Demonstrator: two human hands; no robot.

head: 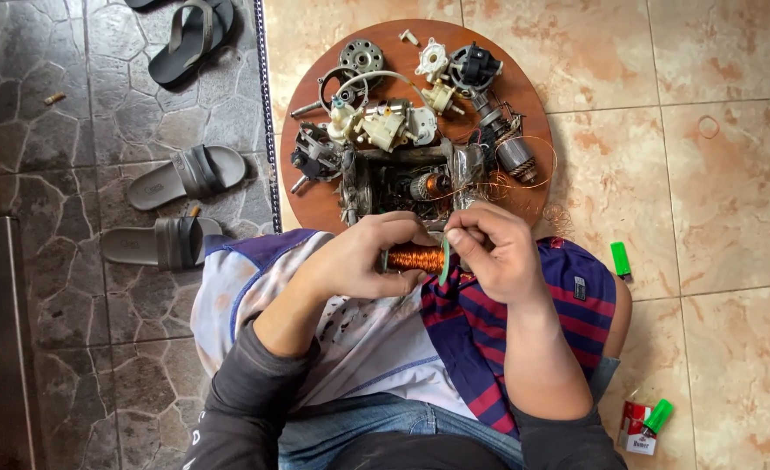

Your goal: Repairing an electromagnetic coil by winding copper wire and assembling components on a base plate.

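My left hand (369, 255) grips a spool of copper wire (415, 258) held over my lap. My right hand (494, 250) pinches the spool's pale green end flange (445, 261) with its fingertips. Both hands meet at the spool, just in front of a round wooden board (311, 200). The board carries several motor parts: a metal frame with a copper-wound coil (430, 184), a rotor (517, 159), a black fan piece (475, 65) and white plastic housings (385, 126). Loose thin copper wire (533, 178) curls over the board's right edge.
A striped cloth (568, 300) and a white cloth (359, 339) cover my knees. Grey sandals (185, 174) and a dark flip-flop (189, 35) lie on the stone floor to the left. A green lighter (621, 258) and a red-and-white pack with another green lighter (646, 424) lie on the tiles to the right.
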